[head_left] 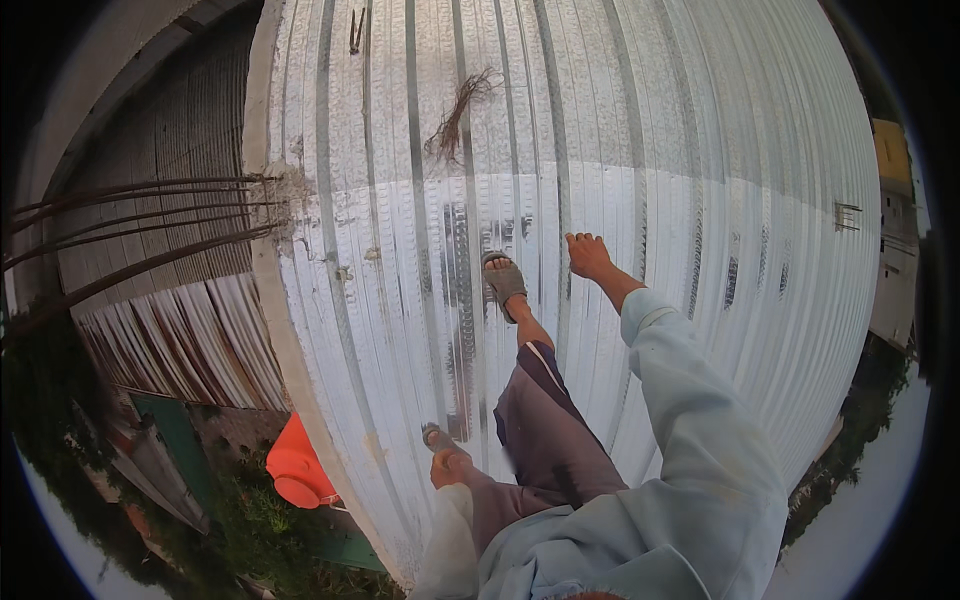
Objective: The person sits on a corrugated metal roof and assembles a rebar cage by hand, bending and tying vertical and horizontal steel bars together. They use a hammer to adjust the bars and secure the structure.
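Note:
Under me lies a ribbed, silvery metal sheet roof [620, 400], part sunlit white and part in a greyer tone. My right hand [590, 257] reaches forward over it, back upward, fingers loosely curled in, nothing showing in them. My left hand [447, 468] hangs low beside my rear foot, and its fingers are hidden. A grey sandal [503, 283] is on my forward foot, which is planted on the sheet left of my right hand. Ahead on the roof lies a loose bundle of dry brown twigs [460, 118]; neither hand touches it.
A concrete edge [290, 330] runs along the roof's left side. Several rusty reinforcing bars [150, 210] stick out leftward from it. Beyond and below are a red tank [300, 468], corrugated sheets [195, 340] and greenery. Small rusty rods [356, 32] stand at the far left; others [847, 216] stand right.

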Demonstrator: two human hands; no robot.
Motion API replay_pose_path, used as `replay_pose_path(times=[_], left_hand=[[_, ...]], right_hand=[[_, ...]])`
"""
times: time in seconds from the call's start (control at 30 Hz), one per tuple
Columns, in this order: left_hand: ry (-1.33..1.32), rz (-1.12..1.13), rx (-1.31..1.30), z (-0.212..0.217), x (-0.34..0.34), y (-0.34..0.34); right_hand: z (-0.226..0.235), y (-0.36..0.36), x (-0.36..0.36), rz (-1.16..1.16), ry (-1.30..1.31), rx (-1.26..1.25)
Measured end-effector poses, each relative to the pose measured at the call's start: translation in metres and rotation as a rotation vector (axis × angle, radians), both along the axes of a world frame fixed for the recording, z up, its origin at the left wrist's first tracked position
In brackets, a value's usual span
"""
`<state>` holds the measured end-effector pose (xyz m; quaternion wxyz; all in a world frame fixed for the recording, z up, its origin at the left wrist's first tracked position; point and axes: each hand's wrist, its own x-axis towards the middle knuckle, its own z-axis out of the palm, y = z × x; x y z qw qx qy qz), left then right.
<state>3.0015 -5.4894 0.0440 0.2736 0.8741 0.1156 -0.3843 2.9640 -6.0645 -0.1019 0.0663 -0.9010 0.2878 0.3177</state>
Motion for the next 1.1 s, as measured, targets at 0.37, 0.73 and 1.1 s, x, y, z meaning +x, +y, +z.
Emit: replay_pose_path(times=[0.37, 0.73, 1.1], left_hand=[[0.465, 0.501, -0.195, -0.006, 0.122, -0.298], [-0.305, -0.042, -0.040, -0.050, 0.340, -0.384], [-0.242, -0.486, -0.093, -0.039, 0.608, -0.518]], right_hand=[[-0.134, -0.155, 0.412, 0.294, -0.497, -0.024], [-0.241, -0.211, 0.489, 0.418, -0.197, 0.039], [-0.304, -0.284, 0.480, 0.490, 0.459, 0.002]])
